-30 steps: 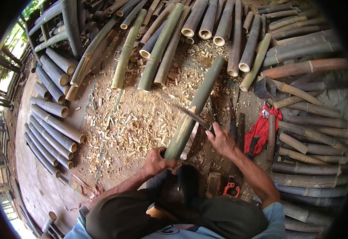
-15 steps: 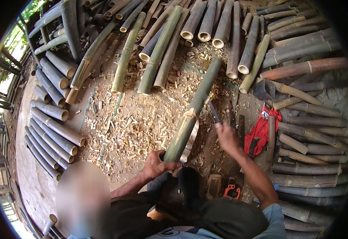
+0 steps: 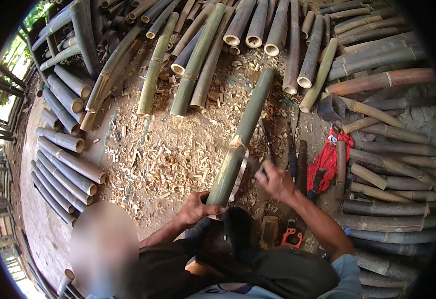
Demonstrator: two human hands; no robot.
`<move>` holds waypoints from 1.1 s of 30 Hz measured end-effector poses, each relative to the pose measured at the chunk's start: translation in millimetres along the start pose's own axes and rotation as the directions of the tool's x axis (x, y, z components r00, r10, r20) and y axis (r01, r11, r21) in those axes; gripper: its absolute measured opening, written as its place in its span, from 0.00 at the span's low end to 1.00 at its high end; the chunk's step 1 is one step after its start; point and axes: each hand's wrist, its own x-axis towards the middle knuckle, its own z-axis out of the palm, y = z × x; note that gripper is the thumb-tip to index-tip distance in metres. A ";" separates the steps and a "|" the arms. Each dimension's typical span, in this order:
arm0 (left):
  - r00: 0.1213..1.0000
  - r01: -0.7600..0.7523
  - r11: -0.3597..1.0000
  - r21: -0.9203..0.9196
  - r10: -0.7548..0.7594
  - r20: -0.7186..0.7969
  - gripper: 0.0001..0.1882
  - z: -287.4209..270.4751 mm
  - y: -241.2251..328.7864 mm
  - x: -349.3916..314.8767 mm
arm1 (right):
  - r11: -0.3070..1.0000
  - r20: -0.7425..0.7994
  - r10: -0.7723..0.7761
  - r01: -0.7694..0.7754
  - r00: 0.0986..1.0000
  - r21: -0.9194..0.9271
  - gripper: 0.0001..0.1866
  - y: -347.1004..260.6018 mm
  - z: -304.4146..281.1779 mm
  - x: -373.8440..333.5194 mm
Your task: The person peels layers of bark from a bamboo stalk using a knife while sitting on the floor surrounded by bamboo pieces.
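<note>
A green bamboo pole (image 3: 250, 117) slants up and away from between my knees, with a pale, shaved ring at its node and a scraped strip below. My left hand (image 3: 197, 209) is wrapped round its near end. To the right of the pole, my right hand (image 3: 277, 183) is closed round the dark handle of a knife. The knife's blade is smeared by motion, close to the pole's right side. Under the pole shows part of a whitish piece (image 3: 240, 175); the pole hides the rest.
Wood chips (image 3: 163, 164) litter the ground. Cut bamboo poles lie at left (image 3: 68, 162), ahead (image 3: 198, 65) and right (image 3: 385, 209). At right are a red cloth (image 3: 322, 162), a dark square container (image 3: 331, 107) and an orange-handled tool (image 3: 291, 238). Dark long tools (image 3: 291, 159) lie beside the pole.
My right hand has drawn back toward me and slightly left with the knife, away from the node. The pole's far end has shifted a little left; my left hand keeps its hold.
</note>
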 end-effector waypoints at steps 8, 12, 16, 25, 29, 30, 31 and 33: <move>0.999 0.018 1.000 0.001 -0.019 0.037 0.30 -3.7 -16.0 9.3 | 0.999 0.018 -0.046 0.046 0.999 0.000 0.21 -4.1 7.8 -19.2; 1.000 0.011 0.992 -0.122 -0.011 0.002 0.34 -4.0 -43.0 18.0 | 0.825 0.010 0.457 -0.428 0.890 0.369 0.25 23.5 27.1 -10.6; 0.998 -0.059 0.982 -0.182 0.061 0.008 0.28 -12.4 -39.7 15.4 | 0.409 0.201 0.655 -0.565 0.729 0.716 0.36 20.4 71.3 -32.4; 0.874 -0.200 0.979 -0.040 0.160 -0.459 0.37 -39.7 -48.0 -14.3 | 0.688 -0.029 0.525 -0.403 0.851 0.604 0.38 12.2 149.5 -49.6; 0.791 -0.295 0.955 0.027 0.260 -0.554 0.39 -48.2 -21.3 -1.6 | 0.749 -0.133 0.481 -0.327 0.867 0.576 0.30 45.5 154.6 -50.1; 0.751 -0.283 0.956 0.074 0.269 -0.603 0.38 -50.4 -5.0 -6.2 | 0.737 -0.084 0.477 -0.346 0.875 0.580 0.30 49.4 153.1 -49.8; 0.720 -0.327 0.940 0.094 0.312 -0.620 0.37 -65.0 -10.8 -0.1 | 0.726 -0.035 0.471 -0.365 0.881 0.584 0.30 52.5 152.1 -49.4; 0.665 -0.288 0.947 0.144 0.306 -0.681 0.38 -84.9 -1.5 6.0 | 0.742 -0.060 0.476 -0.363 0.878 0.564 0.29 50.0 149.5 -51.0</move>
